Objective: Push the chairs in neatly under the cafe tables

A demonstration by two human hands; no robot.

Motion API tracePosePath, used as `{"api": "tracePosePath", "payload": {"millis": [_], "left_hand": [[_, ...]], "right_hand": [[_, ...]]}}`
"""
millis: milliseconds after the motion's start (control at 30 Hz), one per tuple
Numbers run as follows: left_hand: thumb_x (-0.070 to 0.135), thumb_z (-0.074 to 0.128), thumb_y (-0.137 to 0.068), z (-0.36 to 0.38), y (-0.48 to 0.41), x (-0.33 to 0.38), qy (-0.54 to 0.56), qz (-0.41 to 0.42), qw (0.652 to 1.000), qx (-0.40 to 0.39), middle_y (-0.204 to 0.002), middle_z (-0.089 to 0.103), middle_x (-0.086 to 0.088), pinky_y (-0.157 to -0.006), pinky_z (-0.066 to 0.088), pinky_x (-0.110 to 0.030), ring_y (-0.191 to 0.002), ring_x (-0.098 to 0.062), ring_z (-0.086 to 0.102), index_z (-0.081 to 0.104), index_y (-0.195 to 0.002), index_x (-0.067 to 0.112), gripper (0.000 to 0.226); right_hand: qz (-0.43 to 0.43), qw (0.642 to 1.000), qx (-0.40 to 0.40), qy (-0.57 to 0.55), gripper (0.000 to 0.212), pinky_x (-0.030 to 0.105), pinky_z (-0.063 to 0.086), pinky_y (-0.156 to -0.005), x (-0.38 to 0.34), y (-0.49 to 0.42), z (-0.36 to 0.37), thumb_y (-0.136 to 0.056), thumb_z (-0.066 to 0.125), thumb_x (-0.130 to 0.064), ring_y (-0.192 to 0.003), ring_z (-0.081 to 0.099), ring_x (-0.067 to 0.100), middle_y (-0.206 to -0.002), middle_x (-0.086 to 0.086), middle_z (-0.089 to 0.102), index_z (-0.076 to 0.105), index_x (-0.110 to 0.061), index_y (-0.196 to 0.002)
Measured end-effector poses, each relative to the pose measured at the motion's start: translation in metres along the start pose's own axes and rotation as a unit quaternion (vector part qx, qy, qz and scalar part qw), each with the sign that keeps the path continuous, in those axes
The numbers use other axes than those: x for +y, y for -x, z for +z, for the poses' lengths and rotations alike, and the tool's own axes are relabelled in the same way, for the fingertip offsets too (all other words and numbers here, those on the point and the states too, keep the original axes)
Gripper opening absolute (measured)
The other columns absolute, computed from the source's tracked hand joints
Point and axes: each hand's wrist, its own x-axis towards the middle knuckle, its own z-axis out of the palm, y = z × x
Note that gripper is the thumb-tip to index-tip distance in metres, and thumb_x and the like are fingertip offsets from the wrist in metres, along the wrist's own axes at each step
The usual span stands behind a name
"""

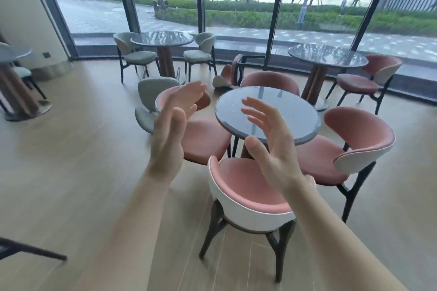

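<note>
A round grey cafe table (293, 111) stands ahead of me with pink chairs around it. The nearest pink chair (246, 194), with a white back, sits below my hands, its seat just short of the table edge. Another pink chair (205, 139) is at the left, one (352, 142) at the right, and one (269, 79) behind the table. My left hand (172, 125) and my right hand (267, 139) are raised in the air above the near chair, fingers spread and relaxed, holding nothing and touching nothing.
A green chair (153, 99) stands behind the left pink one. A pink chair (230, 73) lies tipped over on the floor beyond the table. Farther back stand a dark table (163, 39) with green chairs and another table (328, 54) with a pink chair by the windows.
</note>
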Motion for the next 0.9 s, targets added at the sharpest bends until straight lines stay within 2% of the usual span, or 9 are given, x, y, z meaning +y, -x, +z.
{"api": "tracePosePath", "payload": {"millis": [67,167,333,467,633,767,900], "left_hand": [[0.089,0.046,-0.089,-0.027,-0.012,-0.002,0.004,0.01,1.0,0.018,-0.152,0.062,-0.005,-0.126,0.037,-0.052,-0.149,-0.025,0.053,0.06,-0.141,0.032,0.079],[0.087,0.045,-0.091,-0.071,-0.036,-0.008,-0.009,0.033,0.999,0.025,-0.15,0.064,0.001,-0.124,0.038,-0.05,-0.147,-0.024,0.054,0.063,-0.139,0.042,0.069],[0.082,0.044,-0.097,-0.156,-0.084,-0.025,-0.058,0.053,0.997,0.027,-0.148,0.065,0.005,-0.12,0.04,-0.037,-0.145,-0.02,0.056,0.062,-0.14,0.047,0.059],[0.081,0.043,-0.099,-0.222,-0.118,-0.047,-0.077,0.051,0.995,0.042,-0.152,0.063,0.002,-0.121,0.04,-0.043,-0.148,-0.023,0.054,0.062,-0.141,0.047,0.057],[0.077,0.044,-0.101,-0.278,-0.153,-0.082,-0.081,0.036,0.994,0.06,-0.152,0.063,0.001,-0.119,0.04,-0.046,-0.147,-0.025,0.054,0.062,-0.142,0.044,0.056],[0.076,0.045,-0.101,-0.306,-0.182,-0.123,-0.08,0.014,0.994,0.076,-0.153,0.062,-0.001,-0.119,0.04,-0.047,-0.148,-0.027,0.054,0.063,-0.143,0.039,0.058],[0.08,0.047,-0.098,-0.332,-0.224,-0.165,-0.083,0.009,0.993,0.087,-0.153,0.063,-0.001,-0.122,0.038,-0.048,-0.148,-0.027,0.054,0.064,-0.141,0.04,0.061]], "right_hand": [[-0.01,1.0,-0.019,-0.005,0.071,0.051,0.047,-0.116,0.0,-0.021,0.023,-0.093,0.059,-0.073,-0.138,0.059,0.023,-0.149,0.002,0.06,0.049,-0.026,-0.145],[-0.029,0.999,-0.029,-0.012,0.073,0.053,0.046,-0.116,0.006,-0.058,0.058,-0.093,0.06,-0.072,-0.138,0.059,0.024,-0.148,0.004,0.06,0.051,-0.022,-0.145],[-0.048,0.997,-0.043,-0.03,0.075,0.052,0.046,-0.116,0.027,-0.118,0.131,-0.092,0.062,-0.072,-0.137,0.059,0.027,-0.145,0.01,0.061,0.052,-0.018,-0.144],[-0.056,0.996,-0.045,-0.044,0.077,0.05,0.046,-0.116,0.049,-0.163,0.187,-0.095,0.061,-0.068,-0.137,0.059,0.029,-0.145,0.012,0.061,0.052,-0.01,-0.145],[-0.054,0.995,-0.059,-0.052,0.068,0.048,0.046,-0.115,0.079,-0.209,0.238,-0.095,0.06,-0.07,-0.136,0.058,0.034,-0.144,0.018,0.059,0.052,-0.024,-0.144],[-0.045,0.995,-0.066,-0.064,0.07,0.051,0.047,-0.115,0.12,-0.245,0.267,-0.095,0.061,-0.069,-0.136,0.057,0.036,-0.144,0.024,0.056,0.052,-0.02,-0.144],[-0.061,0.993,-0.053,-0.09,0.077,0.057,0.045,-0.116,0.168,-0.298,0.299,-0.094,0.062,-0.069,-0.138,0.057,0.034,-0.146,0.016,0.058,0.049,-0.014,-0.145]]}}
